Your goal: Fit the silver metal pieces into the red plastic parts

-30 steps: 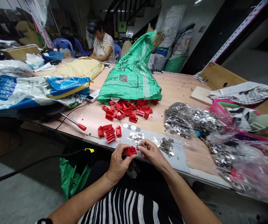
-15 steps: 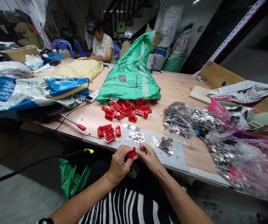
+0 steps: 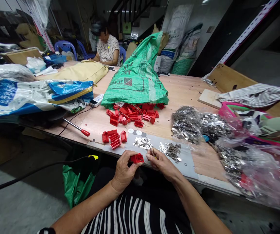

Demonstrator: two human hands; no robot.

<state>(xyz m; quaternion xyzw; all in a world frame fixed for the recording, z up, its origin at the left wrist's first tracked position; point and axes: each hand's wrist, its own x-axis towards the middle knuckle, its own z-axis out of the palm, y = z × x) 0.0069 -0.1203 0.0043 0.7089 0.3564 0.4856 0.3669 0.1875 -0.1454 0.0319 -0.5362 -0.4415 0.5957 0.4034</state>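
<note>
My left hand (image 3: 124, 170) is closed round a small red plastic housing (image 3: 136, 158), held just off the near table edge. My right hand (image 3: 161, 162) is pinched on a thin metal tool (image 3: 151, 149) whose tip points up toward a small heap of shiny metal pieces (image 3: 142, 143) on a grey sheet (image 3: 188, 162). A second, darker heap of metal pieces (image 3: 173, 150) lies right of it. A few red housings (image 3: 113, 138) sit in a cluster left of the heaps.
A green woven sack (image 3: 137, 78) spills more red housings (image 3: 135, 115) mid-table. Clear bags of metal parts (image 3: 193, 125) lie to the right, a red-handled tool (image 3: 76, 127) and blue-white sacks (image 3: 32, 94) to the left. Another person (image 3: 106, 45) sits at the far end.
My right hand drew away from the red housing to the right, toward the metal heaps. My left hand turned the housing so its open side shows.
</note>
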